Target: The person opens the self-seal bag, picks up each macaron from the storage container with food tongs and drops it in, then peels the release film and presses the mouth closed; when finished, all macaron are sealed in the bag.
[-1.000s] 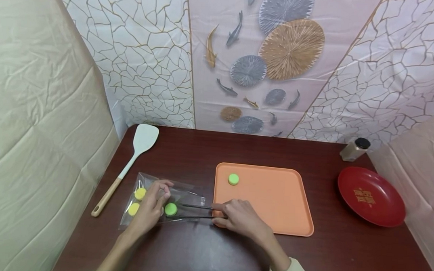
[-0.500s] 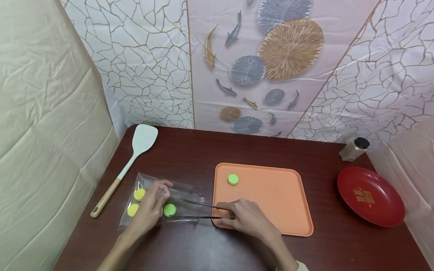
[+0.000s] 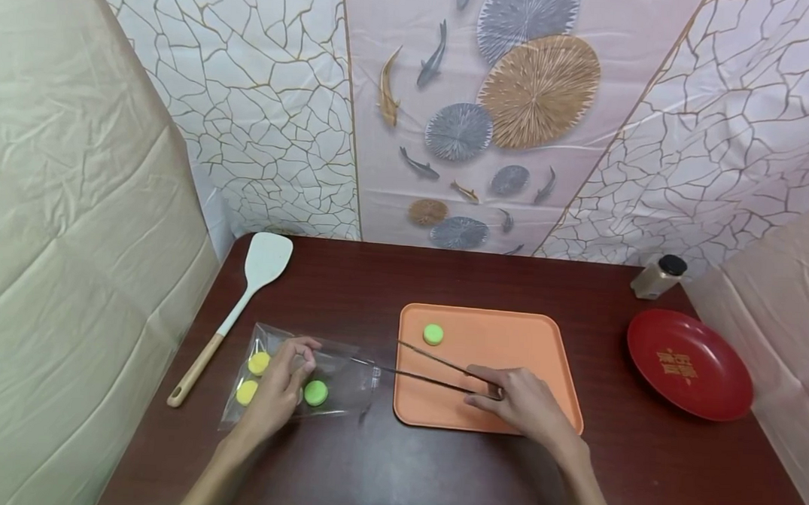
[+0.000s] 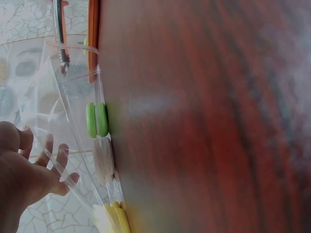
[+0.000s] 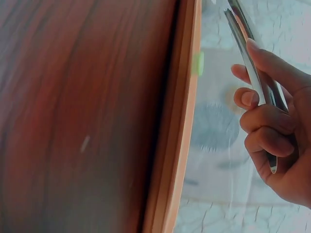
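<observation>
My left hand (image 3: 282, 375) holds the upper film of a clear plastic bag (image 3: 351, 386) on the table, lifting it in the left wrist view. Inside lie a green macaron (image 3: 315, 393), two yellow macarons (image 3: 259, 363) and a brownish macaron (image 4: 103, 160), mostly hidden behind the hand in the head view. My right hand (image 3: 520, 401) grips metal tongs (image 3: 433, 380) over the orange tray (image 3: 509, 340). Their two arms are spread and point left towards the bag, with nothing between the tips. Another green macaron (image 3: 432, 334) sits at the tray's back left.
A white spatula (image 3: 245, 306) with a wooden handle lies at the left of the dark table (image 3: 395, 463). On the right are a red plate (image 3: 705, 356) and a black-lidded jar (image 3: 657, 278). Patterned cloth hangs behind.
The tongs have come out of the bag and moved right over the tray with my right hand, their arms spreading wider. The green macaron stays in the bag; my left hand has barely moved.
</observation>
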Motion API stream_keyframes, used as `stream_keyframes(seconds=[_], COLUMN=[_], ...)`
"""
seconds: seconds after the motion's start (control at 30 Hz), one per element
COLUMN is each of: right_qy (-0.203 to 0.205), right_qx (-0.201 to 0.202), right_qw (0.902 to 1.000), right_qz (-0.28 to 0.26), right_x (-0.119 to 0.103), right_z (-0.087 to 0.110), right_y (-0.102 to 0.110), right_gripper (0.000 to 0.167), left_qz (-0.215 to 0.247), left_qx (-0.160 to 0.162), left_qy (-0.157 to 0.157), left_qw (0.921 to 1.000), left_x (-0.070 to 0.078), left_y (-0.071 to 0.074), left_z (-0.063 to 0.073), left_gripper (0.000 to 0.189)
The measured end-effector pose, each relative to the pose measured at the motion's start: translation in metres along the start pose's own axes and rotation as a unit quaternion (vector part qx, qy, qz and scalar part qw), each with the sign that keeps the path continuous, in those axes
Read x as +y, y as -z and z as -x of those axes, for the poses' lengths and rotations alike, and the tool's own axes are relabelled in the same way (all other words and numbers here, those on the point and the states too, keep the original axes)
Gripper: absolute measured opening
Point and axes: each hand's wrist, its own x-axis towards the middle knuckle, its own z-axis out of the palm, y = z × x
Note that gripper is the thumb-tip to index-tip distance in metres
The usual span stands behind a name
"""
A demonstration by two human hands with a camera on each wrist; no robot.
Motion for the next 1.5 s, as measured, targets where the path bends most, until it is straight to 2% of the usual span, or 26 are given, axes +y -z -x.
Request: stream_keyframes(seconds=[0.17,0.2,0.3,0.37,0.4,0.43,0.57,0.6,0.63,0.8,0.83,0.87,0.97,1.03,1.2,1.3,1.4,1.43,1.5], right_qy=[-0.032,-0.036,-0.045,-0.052,-0.057,-0.063,-0.088,-0.094,-0.100,-0.116,-0.116,-0.117,-0.111,-0.105,-0.096,-0.080,-0.049,-0.037,-0.018], right_qx=[0.021,0.025,0.041,0.049,0.051,0.053,0.045,0.040,0.037,0.018,0.017,0.015,0.018,0.020,0.024,0.027,0.034,0.034,0.029], right_qw=[0.9992,0.9990,0.9980,0.9972,0.9969,0.9964,0.9947,0.9942,0.9938,0.9926,0.9926,0.9926,0.9931,0.9936,0.9945,0.9962,0.9982,0.9987,0.9992], right_qz=[0.011,0.012,0.015,0.020,0.020,0.022,0.028,0.031,0.033,0.033,0.031,0.031,0.034,0.037,0.035,0.019,-0.004,-0.010,-0.022], right_x=[0.017,0.019,0.025,0.028,0.029,0.030,0.034,0.035,0.036,0.042,0.042,0.043,0.043,0.042,0.041,0.039,0.036,0.034,0.029], right_z=[0.009,0.010,0.013,0.013,0.014,0.014,0.015,0.015,0.015,0.014,0.013,0.013,0.012,0.011,0.013,0.016,0.018,0.018,0.018], right_y=[0.008,0.009,0.012,0.013,0.014,0.014,0.013,0.013,0.012,0.010,0.010,0.010,0.009,0.009,0.009,0.010,0.010,0.010,0.011], right_gripper=[0.042,0.042,0.043,0.043,0.043,0.043,0.043,0.043,0.043,0.044,0.044,0.045,0.044,0.043,0.039,0.035,0.032,0.032,0.032], left_qz=[0.001,0.013,0.009,0.010,0.011,-0.001,0.003,0.002,0.015,0.020,0.028,0.023,0.031,0.031,0.007,0.002,0.012,0.019,0.020], left_qx=[0.002,0.004,0.009,0.009,0.008,0.007,0.002,0.003,0.004,0.015,0.017,0.019,0.029,0.034,0.032,0.027,0.012,0.012,0.009], left_qy=[-0.001,-0.012,-0.024,-0.022,-0.018,-0.005,0.004,0.001,-0.011,-0.031,-0.041,-0.039,-0.051,-0.056,-0.023,-0.003,0.007,-0.003,-0.005], left_qw=[1.0000,0.9998,0.9996,0.9997,0.9997,1.0000,1.0000,1.0000,0.9998,0.9992,0.9986,0.9988,0.9978,0.9974,0.9992,0.9996,0.9998,0.9997,0.9997], left_x=[0.001,0.014,0.019,0.021,0.022,0.011,0.009,0.009,0.020,0.022,0.028,0.023,0.037,0.054,0.087,0.097,0.062,0.052,0.047], left_y=[0.000,0.004,0.004,0.005,0.005,0.001,0.001,0.001,0.004,0.003,0.005,0.003,0.005,0.008,0.013,0.014,0.010,0.008,0.008], left_z=[0.000,-0.001,-0.002,-0.002,-0.002,-0.001,-0.001,-0.001,-0.002,-0.002,-0.003,-0.002,-0.004,-0.005,-0.009,-0.011,-0.007,-0.006,-0.005], left_gripper=[0.013,0.010,0.008,0.006,0.006,0.007,0.007,0.007,0.006,0.009,0.006,0.005,0.005,0.008,0.006,0.009,0.012,0.012,0.011])
